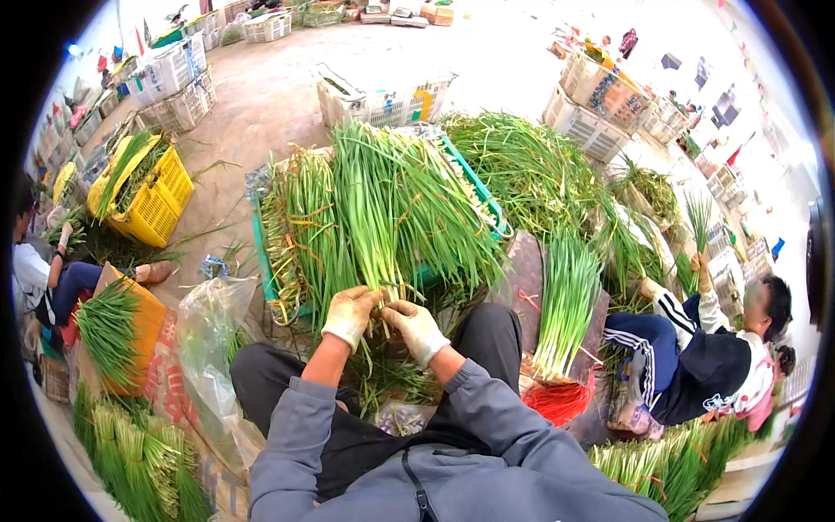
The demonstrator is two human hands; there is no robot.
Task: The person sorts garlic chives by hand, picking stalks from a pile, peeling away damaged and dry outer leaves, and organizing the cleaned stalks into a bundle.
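Both my hands wear pale work gloves and meet at the lower ends of a bunch of long green stalks (365, 209). My left hand (350, 315) has its fingers closed round the stalk ends. Close beside it, my right hand (415, 329) pinches at the same ends. The bunch lies over a green-edged crate (496, 213) heaped with more greens, some tied with orange bands. To the right, a loose pile of stalks (567, 304) rests on a dark board (524, 261), with red ties (561, 401) below it.
A co-worker (709, 357) sits at right holding stalks; another person (43, 270) sits at far left. A yellow crate (161, 204), white crates (600, 96), clear plastic (209, 348) and bundled greens (139, 452) stand around.
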